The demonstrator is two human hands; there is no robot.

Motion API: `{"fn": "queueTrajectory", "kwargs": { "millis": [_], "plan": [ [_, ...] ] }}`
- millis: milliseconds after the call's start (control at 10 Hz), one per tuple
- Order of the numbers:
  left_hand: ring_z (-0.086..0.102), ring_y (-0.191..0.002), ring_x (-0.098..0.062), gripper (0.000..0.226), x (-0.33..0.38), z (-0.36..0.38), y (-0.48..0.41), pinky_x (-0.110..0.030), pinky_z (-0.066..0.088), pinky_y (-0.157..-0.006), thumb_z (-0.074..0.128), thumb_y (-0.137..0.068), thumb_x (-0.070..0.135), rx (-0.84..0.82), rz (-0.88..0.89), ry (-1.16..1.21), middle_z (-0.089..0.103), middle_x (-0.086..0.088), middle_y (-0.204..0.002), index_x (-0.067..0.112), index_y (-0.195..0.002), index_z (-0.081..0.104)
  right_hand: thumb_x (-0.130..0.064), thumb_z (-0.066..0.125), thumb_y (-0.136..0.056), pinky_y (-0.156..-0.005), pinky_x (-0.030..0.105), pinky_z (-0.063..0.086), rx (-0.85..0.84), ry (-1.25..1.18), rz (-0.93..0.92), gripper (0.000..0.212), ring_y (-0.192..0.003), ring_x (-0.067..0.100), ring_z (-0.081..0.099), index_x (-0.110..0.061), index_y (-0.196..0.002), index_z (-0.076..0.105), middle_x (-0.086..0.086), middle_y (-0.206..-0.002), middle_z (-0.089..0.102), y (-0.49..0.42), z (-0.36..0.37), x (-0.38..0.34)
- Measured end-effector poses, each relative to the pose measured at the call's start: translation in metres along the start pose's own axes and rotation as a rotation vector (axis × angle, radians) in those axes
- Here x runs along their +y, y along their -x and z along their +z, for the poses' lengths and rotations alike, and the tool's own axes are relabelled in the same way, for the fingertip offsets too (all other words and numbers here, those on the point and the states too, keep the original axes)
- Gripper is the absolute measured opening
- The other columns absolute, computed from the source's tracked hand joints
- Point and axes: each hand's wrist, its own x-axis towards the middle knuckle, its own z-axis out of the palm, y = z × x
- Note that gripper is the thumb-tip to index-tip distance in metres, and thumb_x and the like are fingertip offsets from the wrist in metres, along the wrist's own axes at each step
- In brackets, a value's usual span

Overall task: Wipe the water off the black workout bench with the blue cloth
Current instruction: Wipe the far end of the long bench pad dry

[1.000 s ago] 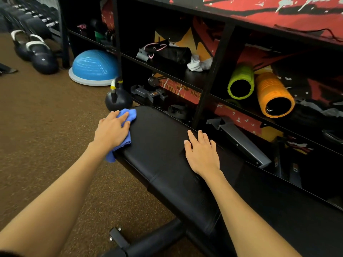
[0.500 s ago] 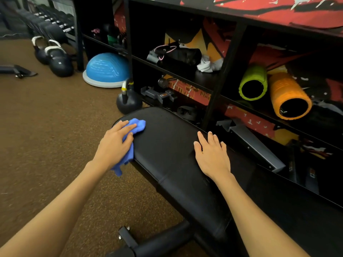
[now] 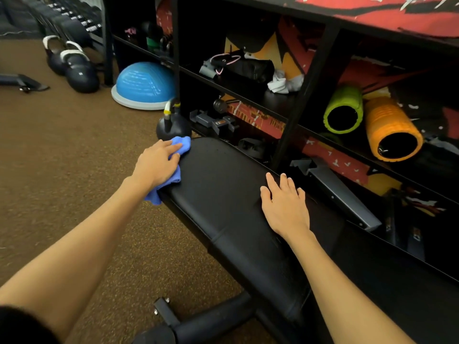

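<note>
Brown gym carpet [image 3: 62,170] runs under a black workout bench [image 3: 223,194] set against a dark shelf rack [image 3: 305,95]. On its far left edge the left hand [image 3: 155,166] presses the bunched blue cloth [image 3: 180,155], fingers curled over it, one corner hanging off the side. Opposite, the right hand [image 3: 285,207] lies flat and open on the padding's right edge, holding nothing. Just beyond the cloth stands a black kettlebell [image 3: 172,125]; green [image 3: 344,110] and orange foam rollers [image 3: 392,130] lie on the rack.

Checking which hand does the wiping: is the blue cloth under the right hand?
No, the cloth is under the left hand at the bench edge; the right hand lies flat and bare.
</note>
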Motion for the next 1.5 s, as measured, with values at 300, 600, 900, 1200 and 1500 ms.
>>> {"fn": "queueTrajectory", "kwargs": {
  "millis": [300, 600, 900, 1200, 1500],
  "plan": [
    [0.025, -0.142, -0.023, 0.04, -0.006, 0.003, 0.014, -0.042, 0.027, -0.109, 0.039, -0.1, 0.028, 0.019, 0.045, 0.056, 0.035, -0.001, -0.151, 0.027, -0.14, 0.046, -0.043, 0.016, -0.1, -0.119, 0.044, 0.005, 0.001, -0.012, 0.003, 0.053, -0.147, 0.023, 0.004, -0.027, -0.151, 0.013, 0.009, -0.159, 0.01, 0.001, 0.0, 0.002],
    [0.03, -0.138, -0.03, 0.046, 0.027, 0.012, -0.062, -0.05, 0.027, -0.109, 0.026, -0.101, 0.034, -0.19, -0.03, -0.151, 0.033, -0.003, -0.152, 0.027, -0.147, 0.032, -0.043, 0.016, -0.099, -0.119, 0.044, 0.007, 0.008, -0.004, -0.005, 0.054, -0.147, 0.023, 0.005, -0.027, -0.15, 0.014, 0.009, -0.158, 0.012, -0.001, 0.002, 0.0],
    [0.02, -0.144, -0.029, 0.043, 0.008, 0.005, 0.002, -0.047, 0.026, -0.108, 0.031, -0.102, 0.027, -0.069, 0.116, -0.149, 0.032, 0.0, -0.153, 0.022, -0.144, 0.039, -0.043, 0.016, -0.1, -0.119, 0.044, 0.006, 0.004, -0.014, -0.008, 0.054, -0.147, 0.023, 0.005, -0.027, -0.151, 0.013, 0.009, -0.159, 0.011, 0.0, 0.001, 0.0],
    [0.046, -0.122, -0.041, 0.043, 0.026, 0.006, -0.051, -0.048, 0.036, -0.099, 0.029, -0.101, 0.035, -0.116, -0.146, -0.124, 0.051, -0.018, -0.135, 0.021, -0.136, 0.048, -0.043, 0.017, -0.1, -0.119, 0.044, 0.006, -0.001, -0.019, -0.001, 0.053, -0.147, 0.023, 0.004, -0.027, -0.151, 0.014, 0.009, -0.159, 0.011, 0.002, 0.001, 0.003],
    [0.028, -0.138, -0.03, 0.041, 0.051, 0.023, -0.027, -0.047, 0.029, -0.105, 0.029, -0.103, 0.026, -0.147, 0.234, -0.184, 0.04, -0.008, -0.145, 0.012, -0.138, 0.043, -0.042, 0.017, -0.1, -0.119, 0.044, 0.007, 0.006, -0.032, -0.006, 0.053, -0.147, 0.022, 0.005, -0.026, -0.15, 0.015, 0.009, -0.158, 0.011, 0.0, 0.001, 0.002]
  ]
}}
